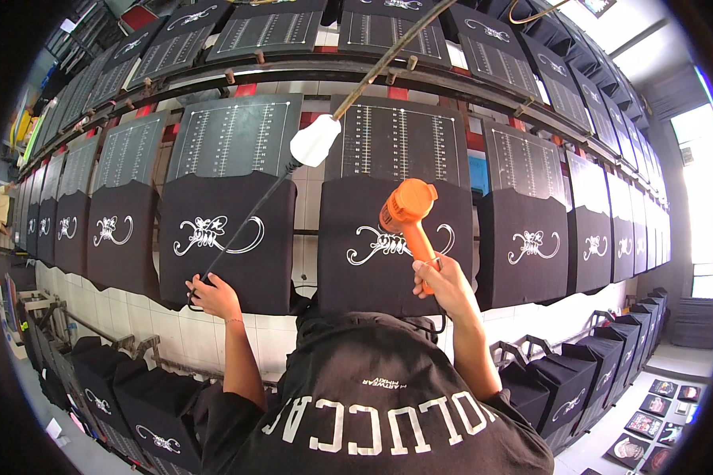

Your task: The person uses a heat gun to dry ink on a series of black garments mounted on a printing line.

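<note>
My right hand [450,286] is closed around the handle of an orange blow dryer [410,207], its head raised over a black T-shirt [348,289] with a white line print. That shirt is stretched on a dark printing board [400,138] marked with white ruler scales. My left hand [215,298] grips a black cord [255,207] beside the lower edge of the neighbouring black shirt [184,273]. The cord runs up to a white connector [315,141], from which a brownish cable [388,57] rises out of view. The dryer partly covers the print behind it.
Rows of boards with printed black shirts extend to both sides, on a dark metal rail [293,63]. More shirt-covered boards [562,378] stand behind me on both sides. White floor tiles [123,317] show between the rows. Printed pictures [643,425] lie at lower right.
</note>
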`<action>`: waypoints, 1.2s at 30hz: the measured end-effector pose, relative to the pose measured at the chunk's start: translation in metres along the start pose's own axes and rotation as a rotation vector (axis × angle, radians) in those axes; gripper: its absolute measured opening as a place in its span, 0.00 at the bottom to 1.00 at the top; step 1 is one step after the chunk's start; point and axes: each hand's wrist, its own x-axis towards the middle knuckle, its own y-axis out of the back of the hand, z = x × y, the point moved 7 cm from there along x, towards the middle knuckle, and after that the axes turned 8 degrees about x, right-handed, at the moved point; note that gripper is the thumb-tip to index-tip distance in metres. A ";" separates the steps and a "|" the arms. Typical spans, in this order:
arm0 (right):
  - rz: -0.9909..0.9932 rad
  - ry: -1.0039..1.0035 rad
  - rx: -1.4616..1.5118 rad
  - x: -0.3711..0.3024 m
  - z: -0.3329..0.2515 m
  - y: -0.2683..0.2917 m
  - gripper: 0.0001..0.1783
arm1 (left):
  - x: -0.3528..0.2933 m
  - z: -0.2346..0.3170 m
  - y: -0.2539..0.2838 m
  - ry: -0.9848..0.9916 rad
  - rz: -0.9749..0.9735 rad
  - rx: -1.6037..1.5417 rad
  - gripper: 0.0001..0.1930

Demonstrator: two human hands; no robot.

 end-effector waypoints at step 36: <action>0.194 0.041 0.103 -0.007 0.014 0.042 0.15 | 0.002 -0.003 -0.006 -0.024 -0.008 -0.028 0.24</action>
